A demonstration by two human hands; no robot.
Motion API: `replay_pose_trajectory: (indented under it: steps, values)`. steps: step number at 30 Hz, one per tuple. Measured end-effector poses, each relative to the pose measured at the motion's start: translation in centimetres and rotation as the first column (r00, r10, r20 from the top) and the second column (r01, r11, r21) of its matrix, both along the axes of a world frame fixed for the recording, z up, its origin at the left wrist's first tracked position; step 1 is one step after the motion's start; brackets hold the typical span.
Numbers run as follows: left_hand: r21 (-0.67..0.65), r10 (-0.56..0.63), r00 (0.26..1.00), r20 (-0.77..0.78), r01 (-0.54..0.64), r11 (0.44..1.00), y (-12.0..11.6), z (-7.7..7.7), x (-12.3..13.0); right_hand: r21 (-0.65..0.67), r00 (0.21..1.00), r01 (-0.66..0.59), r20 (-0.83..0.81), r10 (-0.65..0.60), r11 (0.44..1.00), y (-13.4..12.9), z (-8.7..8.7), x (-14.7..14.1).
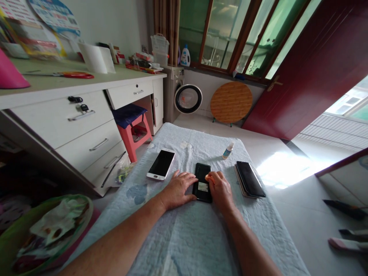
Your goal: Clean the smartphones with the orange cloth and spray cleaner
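A dark phone (203, 195) lies on the cloth-covered table (184, 237), with a pale label on its upturned face. My left hand (179, 188) rests along the phone's left edge, fingers stretched out and touching it. Over the phone's right side, my right hand (220, 188) is closed on a small orange thing (207, 178), pressed against the phone; its kind is mostly hidden by the fingers. To the left lies a white phone (161, 164) with its black screen up. A small spray bottle (228, 150) stands beyond my right hand. A black phone (250, 179) sits at the right on something pale-edged.
On the left are a white desk (86, 89) with drawers and a pink stool (133, 132). A waste basket (89, 214) stands at the lower left. Behind are a washing machine with its door open (188, 99), a folded round table (231, 101) and a red door (299, 57).
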State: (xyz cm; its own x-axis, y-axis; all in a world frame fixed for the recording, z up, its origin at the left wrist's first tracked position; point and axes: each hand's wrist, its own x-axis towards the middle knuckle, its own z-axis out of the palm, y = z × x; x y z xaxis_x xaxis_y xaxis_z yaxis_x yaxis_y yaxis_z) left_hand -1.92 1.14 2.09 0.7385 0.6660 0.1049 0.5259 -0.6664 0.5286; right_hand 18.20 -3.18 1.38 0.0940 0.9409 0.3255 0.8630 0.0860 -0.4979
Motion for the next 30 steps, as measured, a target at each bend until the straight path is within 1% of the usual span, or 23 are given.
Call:
replay_pose_trajectory:
  steps: [2,5,8,10,15,20,24,27,30]
  values:
    - [-0.004,0.001,1.000,-0.002,-0.001,1.000,0.0,0.0,0.0,0.007,0.997,-0.072,-0.012,0.072,0.997,-0.1,0.0,-0.4]
    - [0.000,-0.002,1.000,-0.008,0.002,1.000,0.0,0.1,0.0,0.002,0.975,-0.223,0.013,0.222,0.975,-0.5,0.1,-0.8]
    - [0.011,-0.005,1.000,-0.004,0.005,1.000,0.0,0.1,0.0,-0.006,0.955,-0.291,0.051,0.291,0.957,-0.8,-0.1,-0.7]
    - [0.011,-0.010,1.000,-0.001,0.010,1.000,0.0,-0.1,0.0,-0.001,0.959,-0.274,0.066,0.274,0.962,-0.7,-0.3,-0.3]
    - [0.004,-0.020,1.000,0.006,0.020,1.000,0.1,-0.5,-0.1,-0.001,0.976,-0.178,0.125,0.177,0.984,0.3,-0.8,0.9]
    - [0.010,-0.029,0.999,0.015,0.029,1.000,0.1,-0.4,-0.1,-0.049,0.967,-0.152,0.199,0.159,0.987,2.3,-0.8,1.5]
    - [0.016,-0.031,0.999,0.025,0.030,0.999,0.2,-0.5,-0.2,-0.092,0.972,-0.121,0.191,0.136,0.988,4.0,-0.5,1.4]
    - [0.018,-0.029,0.999,0.031,0.029,0.999,0.2,-0.6,-0.2,-0.104,0.975,-0.136,0.165,0.152,0.985,4.4,-0.4,0.6]
    - [0.029,-0.027,0.999,0.039,0.026,0.999,0.1,-0.5,-0.2,-0.095,0.965,-0.197,0.159,0.210,0.976,3.9,-0.3,-0.1]
